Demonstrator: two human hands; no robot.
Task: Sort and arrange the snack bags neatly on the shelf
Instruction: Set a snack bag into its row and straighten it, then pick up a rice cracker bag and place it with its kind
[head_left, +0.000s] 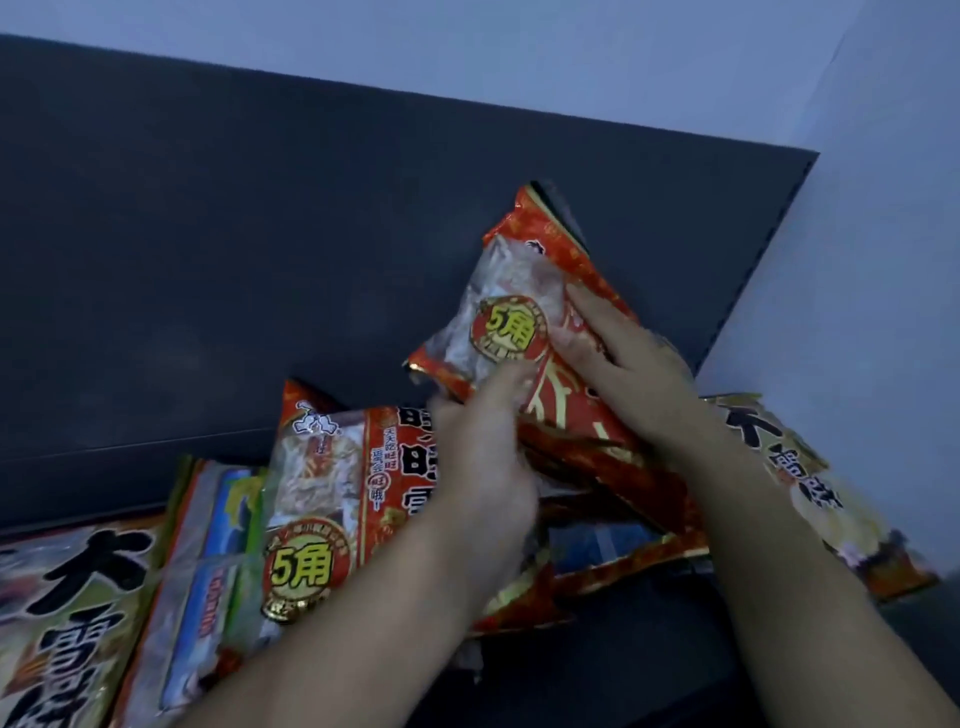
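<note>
Both my hands hold a red snack bag (524, 270) with a round yellow "5角" badge, tilted up against the dark shelf back panel (260, 234). My left hand (483, 457) grips its lower left edge. My right hand (628, 374) presses flat on its right side, over more red bags stacked beneath. A second red bag (332, 499) of the same kind lies to the left, partly under my left forearm.
Pale yellow bags with large black characters lie at the far left (67, 613) and at the right (800, 483). A clear bag with blue and green print (208, 545) sits between them. The shelf's right end (763, 260) meets a light wall (857, 234).
</note>
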